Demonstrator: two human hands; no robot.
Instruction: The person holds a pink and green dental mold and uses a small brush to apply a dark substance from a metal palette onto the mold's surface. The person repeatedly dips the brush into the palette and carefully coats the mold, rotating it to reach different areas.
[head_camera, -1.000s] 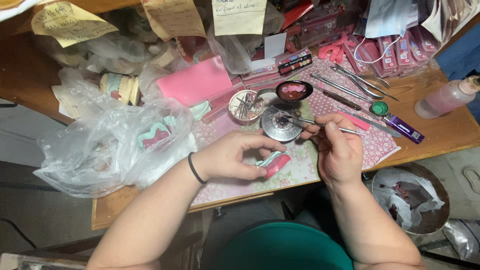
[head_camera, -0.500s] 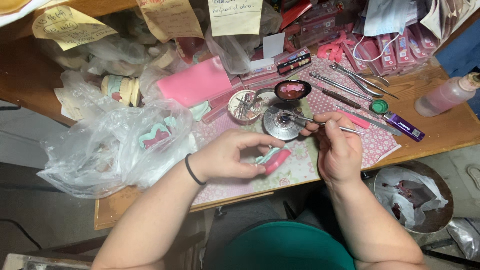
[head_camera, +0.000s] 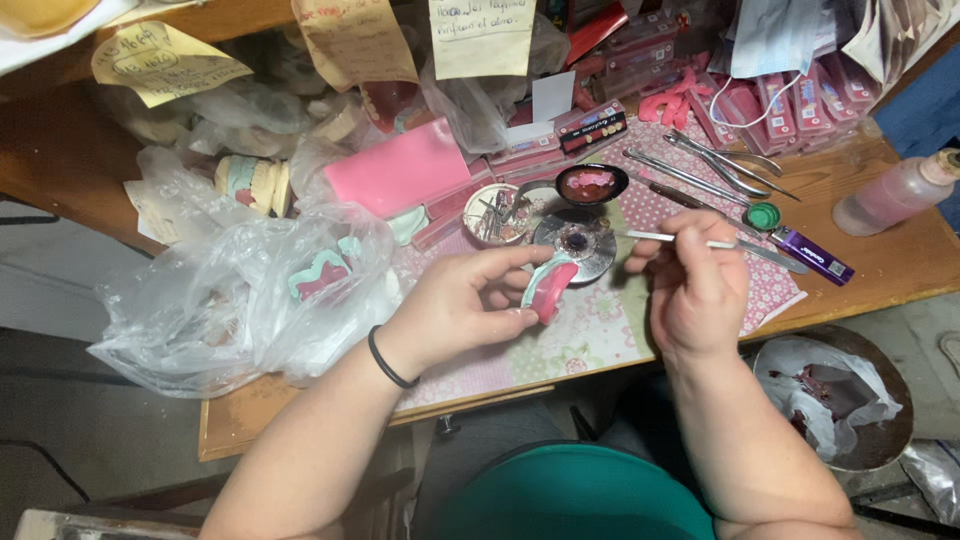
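Observation:
My left hand (head_camera: 460, 305) grips a small curved pink and pale-green wax model (head_camera: 551, 287) just above the patterned mat (head_camera: 600, 330). My right hand (head_camera: 692, 285) pinches a thin metal instrument (head_camera: 665, 238) whose tip points left at a round metal dish (head_camera: 577, 243) with a dark centre. Behind that dish sits a black spoon-like bowl (head_camera: 590, 183) of pink wax and a small round tin (head_camera: 494, 212) of metal bits. A black band circles my left wrist.
A crumpled clear plastic bag (head_camera: 240, 300) with green and pink pieces lies at the left. A pink block (head_camera: 398, 170), several metal tools (head_camera: 710, 160), a purple lighter (head_camera: 810, 255), a pink-liquid bottle (head_camera: 895, 195) and pink boxes (head_camera: 770, 110) crowd the desk. A bin (head_camera: 835, 395) stands lower right.
My left hand has lifted and turned the wax model closer to the metal dish. My right hand has drawn the instrument slightly back to the right.

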